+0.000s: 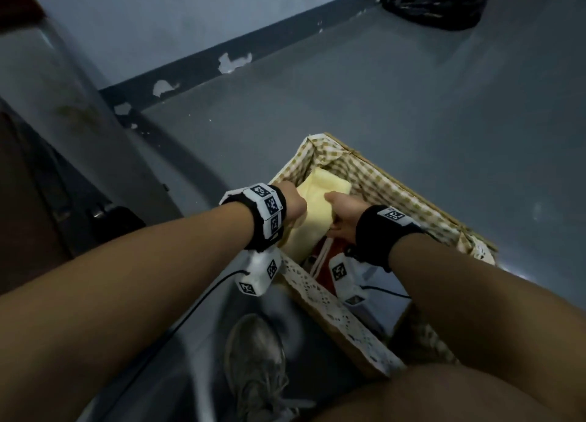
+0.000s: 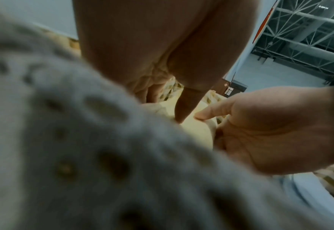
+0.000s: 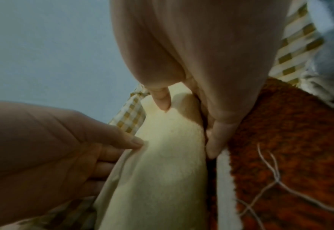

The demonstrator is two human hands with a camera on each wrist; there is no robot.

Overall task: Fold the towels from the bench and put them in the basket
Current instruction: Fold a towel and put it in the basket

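Both hands hold a folded pale-yellow terry towel (image 1: 312, 212) inside the rectangular wicker basket (image 1: 409, 196) lined with tan-and-white checked cloth: the left hand (image 1: 293, 204) grips its left edge, thumb on top and fingers beneath, and the right hand (image 1: 344, 215) grips its right edge. The yellow towel lies just beside a folded orange-red towel with a white border (image 3: 280, 140) already in the basket, and a grey sneaker (image 1: 257, 367) stands on the floor next to the basket

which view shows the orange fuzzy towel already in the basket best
The right wrist view: the orange fuzzy towel fills its right side, pile and loose threads clear, beside the folded pale yellow towel. The head view shows only a red sliver between the wrists. The left wrist view hides it.
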